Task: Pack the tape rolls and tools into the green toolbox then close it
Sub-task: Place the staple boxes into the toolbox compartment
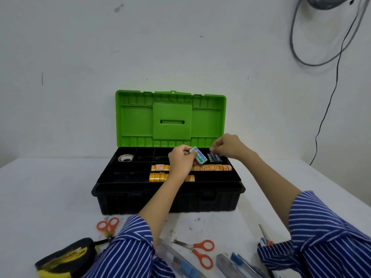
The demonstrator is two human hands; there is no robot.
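Our left hand (181,160) grips a small teal and white box (199,155) above the tray of the green toolbox (170,117). Our right hand (227,146) pinches small dark boxes (214,157) into the rear right compartment of this tray. In the toolbox, two rows of yellow tape rolls (159,176) already lie in the middle compartments, and one white tape roll (125,157) sits in the rear left one. In front of the toolbox, on the table (50,187), much is still left: two orange scissors (198,251), a black and yellow tape measure (66,257) and clear cutters (176,259). We judge the packing about half done. The lid stands open.
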